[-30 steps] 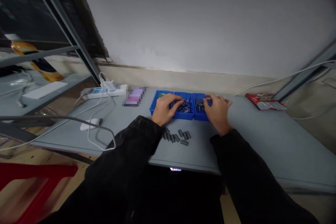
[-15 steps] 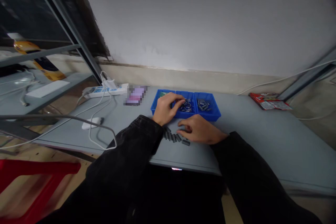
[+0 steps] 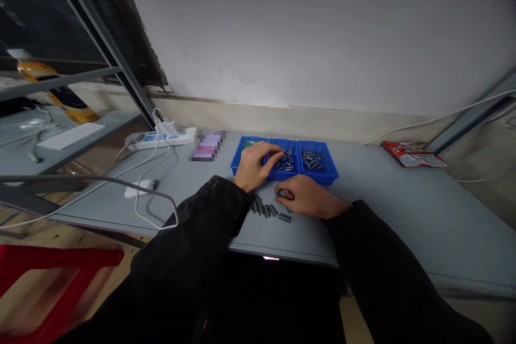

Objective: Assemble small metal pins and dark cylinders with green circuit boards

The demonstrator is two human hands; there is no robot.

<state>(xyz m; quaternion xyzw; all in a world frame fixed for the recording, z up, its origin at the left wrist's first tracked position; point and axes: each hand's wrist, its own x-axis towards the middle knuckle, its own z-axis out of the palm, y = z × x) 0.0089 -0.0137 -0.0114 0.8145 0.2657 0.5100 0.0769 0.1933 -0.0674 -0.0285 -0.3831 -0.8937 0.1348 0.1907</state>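
A blue three-section tray point(image 3: 332, 176) stands on the grey table. Its middle section holds several thin metal pins point(image 3: 287, 161), and its right section several short dark grey cylinders point(image 3: 312, 160). Something green point(image 3: 249, 144) shows in the left section, partly behind my left hand point(image 3: 255, 165). That hand is at the tray, thumb and forefinger pinched beside the pins; what lies between them is hidden. In front of the tray, my right hand point(image 3: 305, 196) is closed in a pinch, its contents unclear. Loose grey cylinders point(image 3: 266, 210) lie on the table below and left of it.
A power strip point(image 3: 161, 138) with white cables and a blurred purple item point(image 3: 207, 146) sit at the back left. Nearer is a white adapter point(image 3: 139, 189). A red packet point(image 3: 413, 155) lies at the back right. A red stool point(image 3: 60, 258) stands at lower left.
My right hand's thumb and forefinger have come together from a wider gap. My left hand has stayed at the tray almost unmoved.
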